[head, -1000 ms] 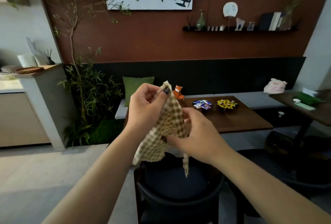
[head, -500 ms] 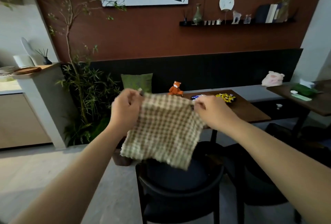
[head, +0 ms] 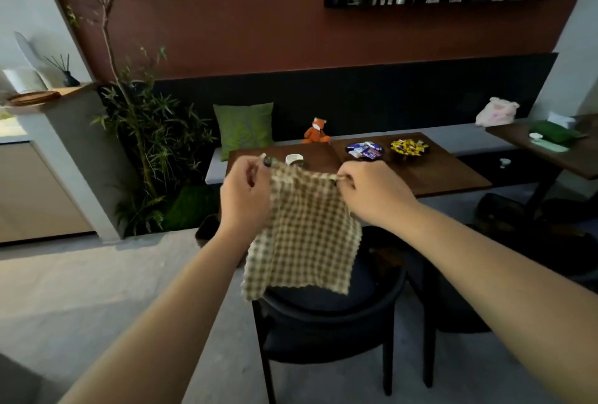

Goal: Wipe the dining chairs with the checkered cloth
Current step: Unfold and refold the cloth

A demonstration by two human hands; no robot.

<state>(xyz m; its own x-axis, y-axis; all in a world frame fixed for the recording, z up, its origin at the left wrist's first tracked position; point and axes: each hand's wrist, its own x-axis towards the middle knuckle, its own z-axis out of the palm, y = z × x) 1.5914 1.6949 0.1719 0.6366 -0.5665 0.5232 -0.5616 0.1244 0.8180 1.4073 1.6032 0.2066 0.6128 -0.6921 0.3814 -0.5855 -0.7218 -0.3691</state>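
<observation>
Above the nearest dining chair [head: 326, 316], the left hand [head: 246, 196] and the right hand [head: 372, 193] each pinch one upper corner of the checkered cloth [head: 304, 235], which hangs spread between them, its lower edge just over the dark seat cushion. Soft, thin and light, the cloth drapes freely and would likely bunch or fold with ease; gathering it into a pad in one palm seems the surest hold for wiping. A second dark chair [head: 453, 290] stands just beside the first, to the right. Beyond them, the wooden table [head: 437, 177] carries a small jar [head: 296, 160] near its left edge, two bowls of wrapped sweets [head: 386, 149] toward its far edge, and a fox toy [head: 317, 132] at that edge. The table edge stands close to both chairs and may hinder reaching their far sides. A potted plant [head: 145, 132] occupies the floor well to the left.
</observation>
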